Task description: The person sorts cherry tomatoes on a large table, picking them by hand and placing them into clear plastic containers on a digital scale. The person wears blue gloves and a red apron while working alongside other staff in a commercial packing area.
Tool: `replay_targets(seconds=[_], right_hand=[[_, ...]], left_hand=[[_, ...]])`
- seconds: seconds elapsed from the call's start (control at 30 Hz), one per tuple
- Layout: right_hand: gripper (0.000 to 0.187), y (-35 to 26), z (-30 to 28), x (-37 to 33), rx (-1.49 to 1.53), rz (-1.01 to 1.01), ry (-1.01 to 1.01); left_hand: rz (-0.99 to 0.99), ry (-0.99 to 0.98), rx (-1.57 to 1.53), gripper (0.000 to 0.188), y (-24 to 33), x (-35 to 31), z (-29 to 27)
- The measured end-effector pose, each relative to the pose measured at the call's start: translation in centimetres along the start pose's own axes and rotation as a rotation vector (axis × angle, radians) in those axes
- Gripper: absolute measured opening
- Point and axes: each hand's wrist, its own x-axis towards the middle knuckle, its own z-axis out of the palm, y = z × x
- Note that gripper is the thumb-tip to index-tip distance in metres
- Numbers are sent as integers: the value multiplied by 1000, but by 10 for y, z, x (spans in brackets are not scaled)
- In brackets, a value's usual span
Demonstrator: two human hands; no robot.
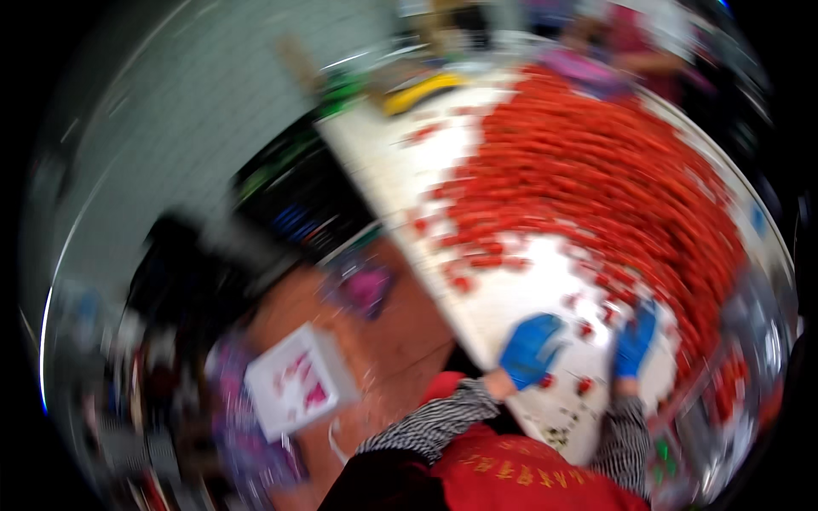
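Observation:
Motion smears the whole head view. Both hands wear blue gloves, with striped sleeves behind them. My left hand (528, 351) hovers over the near edge of the white table (492, 304), its fingers loosely curved and apart, with nothing visible in them. To its right, my right hand (635, 345) reaches with outstretched fingers to the near edge of a large heap of small red pieces (588, 170), possibly strawberries. A few loose red pieces (584, 386) lie between my hands. Close to my body, small dark green bits (558, 436) are scattered on the table.
A clear plastic bag or box (724, 400) with red pieces stands at the right. Beyond the heap, another person (643, 51) works beside a purple item (588, 72). Black crates (307, 196) stand left of the table. A white box (302, 379) sits on the reddish floor (400, 341).

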Motion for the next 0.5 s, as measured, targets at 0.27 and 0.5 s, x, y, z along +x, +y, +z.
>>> replay_targets(seconds=[0.27, 0.5], right_hand=[[50, 0, 12, 2, 49, -112, -1], [44, -94, -78, -55, -1038, -397, -325]], left_hand=[[-266, -88, -109, 41, 14, -66, -22], [-180, -185, 15, 53, -32, -87, 52]])
